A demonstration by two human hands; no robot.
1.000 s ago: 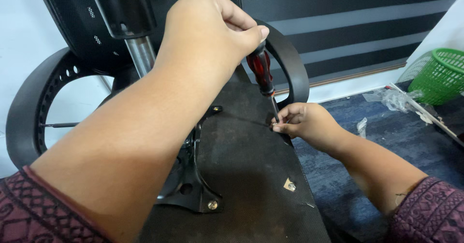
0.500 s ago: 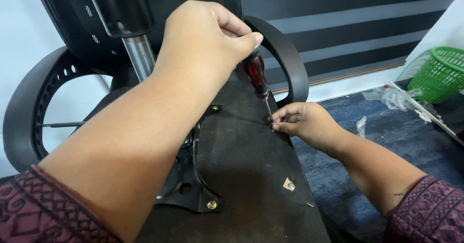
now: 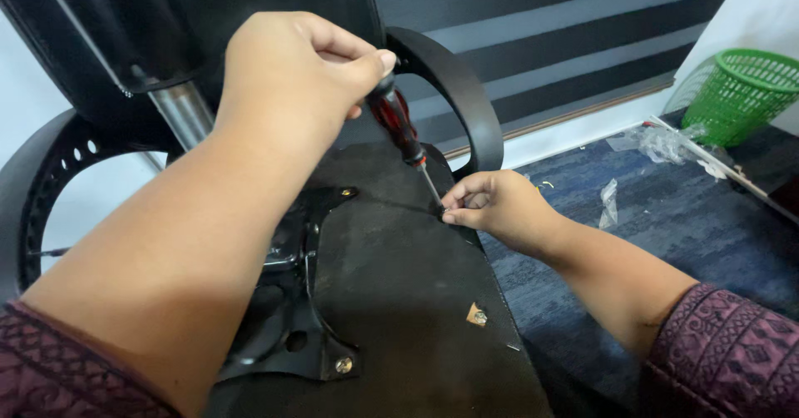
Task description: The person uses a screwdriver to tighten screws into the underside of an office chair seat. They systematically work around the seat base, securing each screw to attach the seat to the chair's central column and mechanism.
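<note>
A black metal bracket [image 3: 287,335] is seen bolted to the upturned chair underside [image 3: 399,301]. Farther on, the screwdriver tip is pinched by the right hand [image 3: 491,206] at the seat edge. The red-handled screwdriver [image 3: 399,131] is gripped from above by the closed left hand [image 3: 291,77].

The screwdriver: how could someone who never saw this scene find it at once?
Start at the black chair underside filling the middle. Above it, the left hand grips the screwdriver, its tip beside the right hand. Only it has a red-and-black handle and thin metal shaft.
</note>
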